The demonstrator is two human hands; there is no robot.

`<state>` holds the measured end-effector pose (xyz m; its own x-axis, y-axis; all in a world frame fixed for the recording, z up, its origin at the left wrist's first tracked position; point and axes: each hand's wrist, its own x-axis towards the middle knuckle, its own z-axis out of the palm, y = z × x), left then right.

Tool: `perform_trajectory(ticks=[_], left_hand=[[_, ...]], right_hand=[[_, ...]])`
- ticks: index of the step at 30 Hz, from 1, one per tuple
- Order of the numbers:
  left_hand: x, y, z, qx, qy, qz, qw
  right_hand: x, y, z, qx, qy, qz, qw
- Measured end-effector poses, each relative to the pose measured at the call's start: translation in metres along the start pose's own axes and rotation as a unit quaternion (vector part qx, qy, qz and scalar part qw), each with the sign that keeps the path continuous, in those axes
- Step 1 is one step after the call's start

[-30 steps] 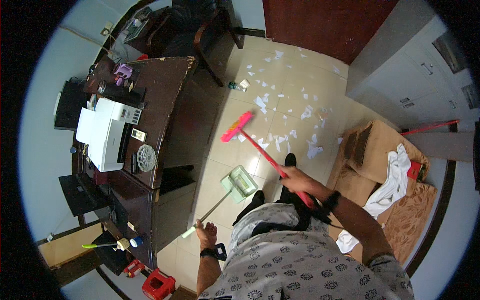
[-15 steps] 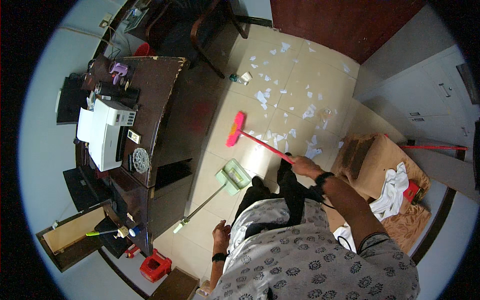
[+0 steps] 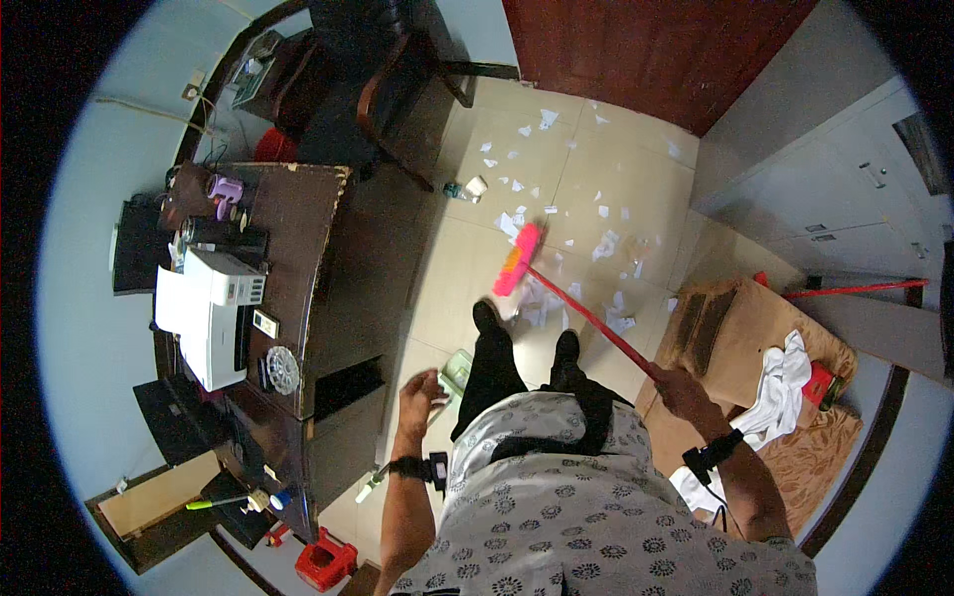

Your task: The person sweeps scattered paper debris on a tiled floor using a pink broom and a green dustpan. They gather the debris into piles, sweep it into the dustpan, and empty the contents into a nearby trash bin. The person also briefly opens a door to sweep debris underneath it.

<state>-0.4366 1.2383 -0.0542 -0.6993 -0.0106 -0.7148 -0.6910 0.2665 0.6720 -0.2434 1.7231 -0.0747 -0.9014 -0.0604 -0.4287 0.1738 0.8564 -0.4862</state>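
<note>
My right hand (image 3: 684,393) is closed round the upper end of a broom's red handle (image 3: 604,326). The pink broom head (image 3: 519,260) is low over the tiled floor, just beyond my feet, beside torn white paper scraps (image 3: 540,303). More scraps (image 3: 605,244) lie scattered between there and the door. My left hand (image 3: 421,397) hangs with loosely bent fingers and nothing visible in it. Below it on the floor is a pale green dustpan (image 3: 459,368), partly hidden by my hand and leg; its handle is mostly behind my left forearm.
At left a dark desk (image 3: 316,219) carries a white printer (image 3: 214,323). A black armchair (image 3: 348,109) stands beyond it. Grey cabinets (image 3: 815,189) and a brown sofa (image 3: 775,298) with white cloth (image 3: 780,392) line the right. A small bottle (image 3: 459,191) lies near the desk.
The broom head has swung right, and its handle now slants more steeply. My right hand has moved right and nearer my body. My left hand has risen over the dustpan, and my left foot has stepped forward.
</note>
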Motion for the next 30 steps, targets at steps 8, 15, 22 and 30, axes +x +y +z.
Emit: perform_trajectory(ticks=[8, 15, 22, 30], left_hand=[[0.122, 0.144, 0.084, 0.124, -0.250, 0.015, 0.960], [0.245, 0.215, 0.122, 0.175, -0.375, -0.025, 0.910], [0.348, 0.269, 0.099, 0.231, -0.470, -0.016, 0.852], [0.399, 0.270, 0.116, 0.343, -0.510, 0.001, 0.789]], right_hand=[[0.168, -0.110, -0.028, 0.183, 0.004, 0.008, 0.983], [0.323, -0.178, -0.080, 0.203, 0.002, -0.021, 0.979], [0.416, -0.217, -0.083, 0.189, -0.006, 0.042, 0.981], [0.442, -0.222, -0.141, 0.218, -0.036, 0.111, 0.969]])
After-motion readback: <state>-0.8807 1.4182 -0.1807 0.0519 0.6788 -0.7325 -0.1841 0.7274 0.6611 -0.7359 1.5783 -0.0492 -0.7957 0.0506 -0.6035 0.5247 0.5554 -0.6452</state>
